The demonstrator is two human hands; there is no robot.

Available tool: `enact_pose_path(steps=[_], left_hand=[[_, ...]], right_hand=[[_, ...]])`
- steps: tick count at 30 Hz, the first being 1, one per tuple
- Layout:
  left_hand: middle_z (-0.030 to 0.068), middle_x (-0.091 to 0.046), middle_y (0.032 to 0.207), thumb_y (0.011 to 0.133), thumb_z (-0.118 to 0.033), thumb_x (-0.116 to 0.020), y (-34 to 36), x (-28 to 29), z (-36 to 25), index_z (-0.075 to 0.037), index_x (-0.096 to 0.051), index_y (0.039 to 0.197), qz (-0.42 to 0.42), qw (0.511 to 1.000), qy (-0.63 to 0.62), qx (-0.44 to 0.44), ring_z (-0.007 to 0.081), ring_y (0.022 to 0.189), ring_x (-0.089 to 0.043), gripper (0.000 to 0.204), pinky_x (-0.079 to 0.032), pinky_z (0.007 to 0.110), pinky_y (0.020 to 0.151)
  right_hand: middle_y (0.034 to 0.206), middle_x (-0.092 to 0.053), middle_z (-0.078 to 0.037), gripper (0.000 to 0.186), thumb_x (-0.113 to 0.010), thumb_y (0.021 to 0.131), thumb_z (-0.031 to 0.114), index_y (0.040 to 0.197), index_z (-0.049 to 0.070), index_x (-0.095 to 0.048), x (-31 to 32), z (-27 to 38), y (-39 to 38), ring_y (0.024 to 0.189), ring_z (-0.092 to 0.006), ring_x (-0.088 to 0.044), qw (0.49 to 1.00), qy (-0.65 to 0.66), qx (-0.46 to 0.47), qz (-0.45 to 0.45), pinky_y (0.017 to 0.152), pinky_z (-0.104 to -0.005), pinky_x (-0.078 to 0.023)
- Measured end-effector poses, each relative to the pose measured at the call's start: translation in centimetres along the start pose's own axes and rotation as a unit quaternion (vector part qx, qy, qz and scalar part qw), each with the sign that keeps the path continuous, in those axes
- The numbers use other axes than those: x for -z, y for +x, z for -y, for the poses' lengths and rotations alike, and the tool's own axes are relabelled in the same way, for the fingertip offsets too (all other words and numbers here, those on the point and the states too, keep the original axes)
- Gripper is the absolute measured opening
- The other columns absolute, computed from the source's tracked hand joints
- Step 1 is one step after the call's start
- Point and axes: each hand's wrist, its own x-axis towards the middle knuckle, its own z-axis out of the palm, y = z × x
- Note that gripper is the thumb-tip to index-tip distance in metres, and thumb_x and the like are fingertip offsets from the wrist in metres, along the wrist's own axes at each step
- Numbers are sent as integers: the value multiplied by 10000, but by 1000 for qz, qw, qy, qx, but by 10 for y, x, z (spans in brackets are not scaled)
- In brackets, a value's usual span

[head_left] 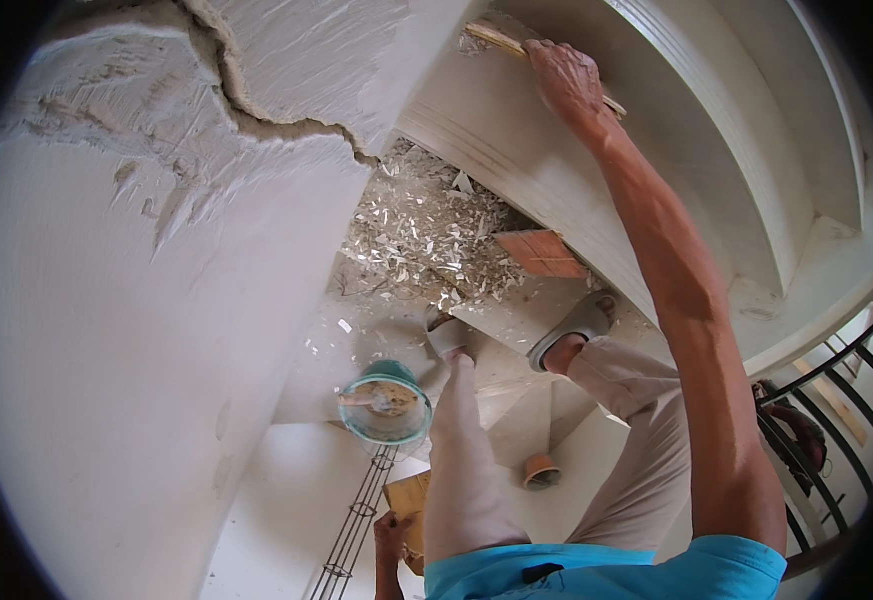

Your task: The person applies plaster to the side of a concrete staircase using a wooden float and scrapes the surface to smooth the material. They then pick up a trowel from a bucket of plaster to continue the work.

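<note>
My right hand (568, 78), stretched out over the stair tread at the upper right, is closed around a thin, pale wooden strip (494, 38). The strip's far end is by a small patch of debris (471, 44) on that step. Low in the picture, left of my leg, my left hand (393, 535) grips a yellowish-brown board (411, 500), partly hidden behind my leg. Ahead of my feet lies a heap of white chips and grey rubble (426, 225). A reddish flat piece (541, 253) leans at its right edge, against the step.
A teal bucket (381, 372) holding a pale stick and some material stands left of my feet. Below it runs a rebar cage (356, 525). A small orange pot (541, 470) sits lower down. Curved steps (696, 90) and a black railing (836, 375) lie right; a cracked white wall (136, 300) left.
</note>
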Motion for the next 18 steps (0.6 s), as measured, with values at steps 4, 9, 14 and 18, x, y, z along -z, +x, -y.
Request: enact_pose_path(steps=[4,9,14,18], left_hand=[[69,-677,838,778,-58,-661,9,7,13,48,-654,967,2,997,67,-28,107,683,-595,216,-481,257,630],[62,-678,840,776,-57,-660,5,-4,-16,40,-656,978,15,987,154,-41,107,692,-599,224,-483,259,643],[60,-678,841,773,-51,-658,-5,-4,-24,40,-657,984,18,992,104,-75,103,719,-604,229,-485,257,659],[53,-676,837,769,-44,-647,0,6,-10,42,-659,979,13,992,105,-68,102,728,-603,228,-485,256,666]], right_hand=[[1057,-648,-108,290,-518,825,43,1106,91,-572,-15,14,-11,949,-283,-628,996,-6,29,-82,793,-386,-515],[975,-642,-98,284,-546,821,71,1104,73,-571,-11,57,-73,889,-256,-625,978,2,201,-52,760,-353,-525],[905,-651,-108,218,-558,809,62,1022,79,-603,56,83,-100,846,-261,-639,962,195,154,115,733,-356,-529],[889,-648,-119,161,-545,817,57,965,75,-606,58,44,-95,833,-269,-640,986,157,53,-3,723,-368,-524]])
